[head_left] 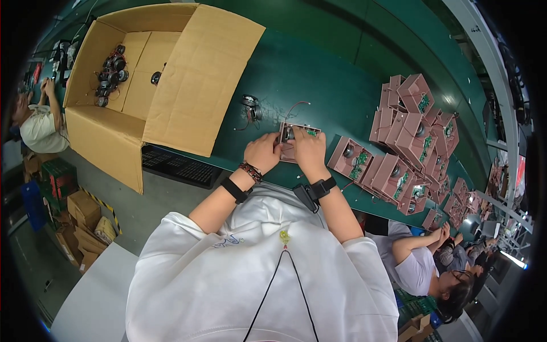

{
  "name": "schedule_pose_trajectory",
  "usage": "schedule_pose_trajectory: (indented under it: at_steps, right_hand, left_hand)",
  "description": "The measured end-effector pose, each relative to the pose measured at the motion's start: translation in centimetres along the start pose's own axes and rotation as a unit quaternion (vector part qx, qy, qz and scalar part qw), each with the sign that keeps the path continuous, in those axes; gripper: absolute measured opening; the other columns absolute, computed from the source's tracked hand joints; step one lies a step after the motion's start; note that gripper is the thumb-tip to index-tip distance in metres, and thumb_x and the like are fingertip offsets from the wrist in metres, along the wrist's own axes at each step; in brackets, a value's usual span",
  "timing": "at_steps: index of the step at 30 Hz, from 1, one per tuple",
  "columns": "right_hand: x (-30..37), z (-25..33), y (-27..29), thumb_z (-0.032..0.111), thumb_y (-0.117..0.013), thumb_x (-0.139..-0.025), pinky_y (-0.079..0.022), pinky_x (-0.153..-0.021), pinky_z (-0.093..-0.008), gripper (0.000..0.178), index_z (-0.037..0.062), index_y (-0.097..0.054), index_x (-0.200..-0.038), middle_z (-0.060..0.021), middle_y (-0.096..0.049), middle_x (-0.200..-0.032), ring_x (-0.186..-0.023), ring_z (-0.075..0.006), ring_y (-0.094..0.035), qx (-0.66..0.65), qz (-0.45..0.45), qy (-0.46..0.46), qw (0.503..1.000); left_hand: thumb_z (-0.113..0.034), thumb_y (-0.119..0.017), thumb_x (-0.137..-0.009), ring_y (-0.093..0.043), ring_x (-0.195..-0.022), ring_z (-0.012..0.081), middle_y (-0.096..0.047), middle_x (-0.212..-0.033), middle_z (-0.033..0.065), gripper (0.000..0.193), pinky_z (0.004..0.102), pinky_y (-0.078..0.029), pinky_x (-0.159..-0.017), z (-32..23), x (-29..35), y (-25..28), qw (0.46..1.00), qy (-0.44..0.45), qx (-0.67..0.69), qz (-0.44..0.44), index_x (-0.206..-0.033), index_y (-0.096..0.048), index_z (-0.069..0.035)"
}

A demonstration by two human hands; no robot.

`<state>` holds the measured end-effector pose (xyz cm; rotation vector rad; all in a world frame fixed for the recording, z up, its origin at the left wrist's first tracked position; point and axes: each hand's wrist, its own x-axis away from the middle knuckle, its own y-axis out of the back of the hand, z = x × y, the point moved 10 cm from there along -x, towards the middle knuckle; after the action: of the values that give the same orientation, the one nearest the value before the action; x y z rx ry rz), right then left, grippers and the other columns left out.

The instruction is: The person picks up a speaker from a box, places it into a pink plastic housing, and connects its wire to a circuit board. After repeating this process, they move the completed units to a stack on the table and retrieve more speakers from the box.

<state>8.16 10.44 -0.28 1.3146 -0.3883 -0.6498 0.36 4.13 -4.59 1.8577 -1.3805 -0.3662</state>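
Observation:
On the green bench in front of me lies an open pink box-shaped housing (289, 153), with a green circuit board (311, 132) at its far right. A round black speaker (288, 133) sits inside it at the left. My left hand (262, 153) grips the housing's left side, thumb at its inner edge. My right hand (308, 150) is over the right part, its fingers curled into the housing near the speaker; the fingertips are partly hidden. A red wire (296, 105) runs out beyond the far wall. Loose black speakers (249, 107) with wires lie just left and beyond.
A large open cardboard box (199, 85) holding several speakers stands at the left. Pink housings (407, 134) with boards are piled at the right, the nearest one (350, 158) close to my right hand. A black crate (178, 166) is below the bench edge. Other people sit at both sides.

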Motion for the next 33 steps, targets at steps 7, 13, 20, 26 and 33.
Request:
schedule_pose_trajectory:
  at_steps: [7, 13, 20, 26, 33]
  right_hand:
    - [-0.8, 0.1, -0.1, 0.021, -0.063, -0.072, -0.032, -0.067, -0.0328, 0.028, 0.0061, -0.059, -0.095, -0.0036, -0.061, -0.075, -0.068, -0.0162, -0.059, 0.016, 0.017, 0.009, 1.000]
    - [-0.5, 0.6, 0.7, 0.018, -0.061, -0.069, -0.032, -0.067, -0.0332, 0.030, 0.0074, -0.057, -0.097, -0.0044, -0.060, -0.082, -0.069, -0.0167, -0.059, 0.010, 0.005, 0.007, 1.000]
    - [0.4, 0.1, 0.1, 0.015, -0.069, -0.061, -0.031, -0.064, -0.0329, 0.040, 0.0096, -0.055, -0.097, -0.0032, -0.057, -0.090, -0.071, -0.0181, -0.057, -0.017, -0.028, -0.034, 0.999]
    - [0.7, 0.1, 0.1, 0.010, -0.064, -0.063, -0.032, -0.063, -0.0324, 0.031, 0.0087, -0.057, -0.094, -0.0031, -0.059, -0.088, -0.070, -0.0183, -0.057, -0.007, -0.035, -0.033, 0.999]
    - [-0.4, 0.6, -0.1, 0.012, -0.055, -0.070, -0.034, -0.063, -0.0320, 0.020, 0.0086, -0.059, -0.089, -0.0048, -0.062, -0.083, -0.066, -0.0184, -0.058, 0.029, -0.002, -0.025, 0.999]
  left_hand:
    - [-0.023, -0.055, -0.079, -0.059, -0.076, 0.0278, -0.060, -0.087, 0.0087, 0.038, 0.0388, -0.047, -0.066, 0.0, -0.7, 0.0, 0.999, -0.006, 0.048, 0.003, -0.114, -0.051, -0.009]
    - [-0.027, -0.055, -0.081, -0.059, -0.079, 0.0267, -0.060, -0.093, 0.0094, 0.044, 0.0377, -0.047, -0.067, 0.0, -2.5, 0.0, 0.999, -0.002, 0.031, 0.022, -0.122, -0.046, -0.013]
    - [-0.031, -0.052, -0.083, -0.058, -0.087, 0.0313, -0.060, -0.096, 0.0117, 0.041, 0.0404, -0.047, -0.073, 0.1, -2.6, -0.4, 0.999, 0.000, -0.029, 0.034, -0.121, -0.047, -0.017]
    - [-0.035, -0.053, -0.081, -0.058, -0.089, 0.0307, -0.059, -0.098, 0.0118, 0.048, 0.0396, -0.046, -0.076, 0.8, -2.7, -0.9, 0.997, 0.032, 0.043, 0.054, -0.125, -0.044, -0.017]
    - [-0.035, -0.058, -0.078, -0.058, -0.089, 0.0297, -0.058, -0.099, 0.0118, 0.057, 0.0390, -0.047, -0.075, 1.1, -2.4, -1.8, 0.992, 0.028, 0.091, 0.087, -0.129, -0.040, -0.017]
